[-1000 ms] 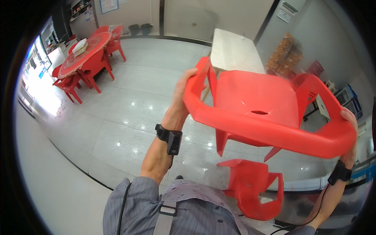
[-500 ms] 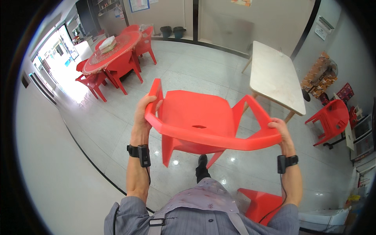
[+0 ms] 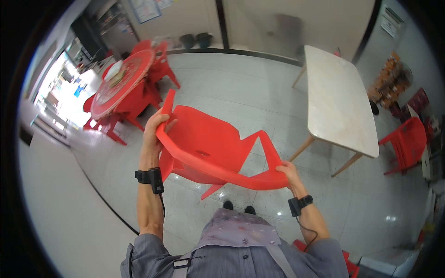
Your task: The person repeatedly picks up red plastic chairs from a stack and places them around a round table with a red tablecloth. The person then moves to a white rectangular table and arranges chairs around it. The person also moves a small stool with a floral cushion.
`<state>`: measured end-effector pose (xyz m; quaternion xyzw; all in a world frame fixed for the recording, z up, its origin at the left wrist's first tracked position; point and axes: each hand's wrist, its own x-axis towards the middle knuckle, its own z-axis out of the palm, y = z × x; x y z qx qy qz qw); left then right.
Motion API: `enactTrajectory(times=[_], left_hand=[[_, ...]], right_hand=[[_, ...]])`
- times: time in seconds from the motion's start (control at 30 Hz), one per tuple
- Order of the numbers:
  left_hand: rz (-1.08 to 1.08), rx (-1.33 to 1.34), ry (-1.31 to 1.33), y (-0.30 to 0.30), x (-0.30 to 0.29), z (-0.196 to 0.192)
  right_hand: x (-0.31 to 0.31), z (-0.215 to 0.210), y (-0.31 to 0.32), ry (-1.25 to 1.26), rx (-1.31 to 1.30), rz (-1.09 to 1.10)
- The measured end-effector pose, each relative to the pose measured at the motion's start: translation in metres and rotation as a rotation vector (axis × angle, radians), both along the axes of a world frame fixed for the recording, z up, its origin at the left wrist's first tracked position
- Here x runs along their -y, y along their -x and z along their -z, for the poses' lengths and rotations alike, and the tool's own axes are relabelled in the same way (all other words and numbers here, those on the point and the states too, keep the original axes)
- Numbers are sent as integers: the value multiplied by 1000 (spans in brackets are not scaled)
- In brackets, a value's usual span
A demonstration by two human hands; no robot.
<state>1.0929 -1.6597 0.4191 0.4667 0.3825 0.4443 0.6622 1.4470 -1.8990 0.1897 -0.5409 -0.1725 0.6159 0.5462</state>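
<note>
Gripping one red chair (image 3: 208,148), two hands (image 3: 155,132) (image 3: 289,172); perhaps four more chairs.

The chair (image 3: 211,148) looks like moulded red plastic, smooth with a soft sheen along its rim. The left hand (image 3: 155,134) and right hand (image 3: 289,172) are bare on it, each wrist wearing a matt black band. The floor (image 3: 241,92) is pale tile, polished and glossy, with bright spots of reflected light. The rectangular counter (image 3: 340,104) has a smooth, pale, stone-like top on plain wooden legs. The round counter (image 3: 123,83) and the chairs around it look like the same red plastic. The shirt (image 3: 232,259) is matt grey striped cloth.
</note>
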Motion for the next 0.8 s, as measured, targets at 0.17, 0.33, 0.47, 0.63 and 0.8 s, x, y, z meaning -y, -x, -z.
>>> enactTrajectory(times=[0.17,0.33,0.47,0.63,0.8], left_hand=[[146,-24,-15,-58,-100,33],[215,-78,74,-130,-192,104],[331,-134,164,-176,-244,149],[497,-105,306,-256,-343,207],[408,-115,415,-293,-414,274]], right_hand=[[-55,42,-11,0,14,244],[-87,93,-16,11,143,496],[-89,94,-6,78,320,636],[-166,96,-12,214,140,660],[-288,87,-17,256,-38,643]])
